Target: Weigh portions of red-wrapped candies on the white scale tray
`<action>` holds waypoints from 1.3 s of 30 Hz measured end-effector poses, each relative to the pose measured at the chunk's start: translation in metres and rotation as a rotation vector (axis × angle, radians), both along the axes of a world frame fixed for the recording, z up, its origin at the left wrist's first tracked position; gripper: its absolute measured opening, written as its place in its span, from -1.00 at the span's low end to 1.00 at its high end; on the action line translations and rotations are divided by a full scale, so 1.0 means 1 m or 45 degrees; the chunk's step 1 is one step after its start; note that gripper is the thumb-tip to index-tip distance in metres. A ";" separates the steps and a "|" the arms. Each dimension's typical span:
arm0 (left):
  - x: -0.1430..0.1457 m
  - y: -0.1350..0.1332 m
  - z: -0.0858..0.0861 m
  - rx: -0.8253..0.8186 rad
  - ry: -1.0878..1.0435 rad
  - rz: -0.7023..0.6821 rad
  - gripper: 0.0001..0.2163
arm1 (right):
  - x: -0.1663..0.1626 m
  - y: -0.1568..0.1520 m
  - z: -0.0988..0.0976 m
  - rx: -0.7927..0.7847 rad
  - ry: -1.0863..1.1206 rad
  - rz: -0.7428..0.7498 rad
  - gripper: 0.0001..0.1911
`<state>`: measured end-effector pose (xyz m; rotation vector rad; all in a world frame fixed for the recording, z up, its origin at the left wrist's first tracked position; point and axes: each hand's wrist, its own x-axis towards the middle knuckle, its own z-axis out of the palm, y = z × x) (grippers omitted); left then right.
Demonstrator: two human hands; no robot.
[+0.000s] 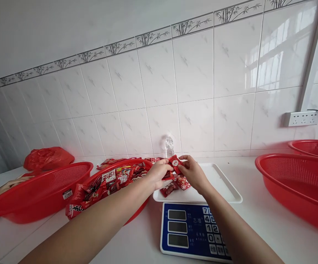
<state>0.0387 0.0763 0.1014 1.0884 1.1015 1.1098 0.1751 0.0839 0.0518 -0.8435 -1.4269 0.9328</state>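
Note:
Between both hands, above the white tray [225, 189], is a small red packet [175, 164] with a round pale mark. My left hand [161, 170] has its fingers closed on the packet's left side, and other red wrapping shows just under them. My right hand [192, 170] pinches the packet's right edge. Several red packets [183, 182] lie on the tray below. The tray sits on a blue weighing scale [190, 220] with three displays and a keypad, partly hidden by my right forearm. Left of it, a red basket [145, 201] is heaped with red snack packets [115, 179].
Another red basket [38, 198] stands further left, beside another person's hand [13, 183] and a red plastic bag [49, 157]. A clear bottle [169, 146] is against the tiled wall. Red baskets [296, 183] stand at right, below a power socket [302, 118] with a cable.

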 end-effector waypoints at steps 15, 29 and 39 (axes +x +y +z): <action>-0.009 -0.001 -0.023 0.311 0.303 0.118 -0.76 | 0.001 -0.011 0.003 0.032 -0.511 0.125 -0.71; -0.037 -0.001 -0.030 0.382 1.291 -0.200 -0.71 | 0.007 -0.013 -0.004 0.004 -1.380 0.001 -0.50; -0.025 0.020 -0.043 0.228 1.092 -0.167 -0.65 | 0.004 -0.011 -0.002 0.027 -1.370 -0.042 -0.70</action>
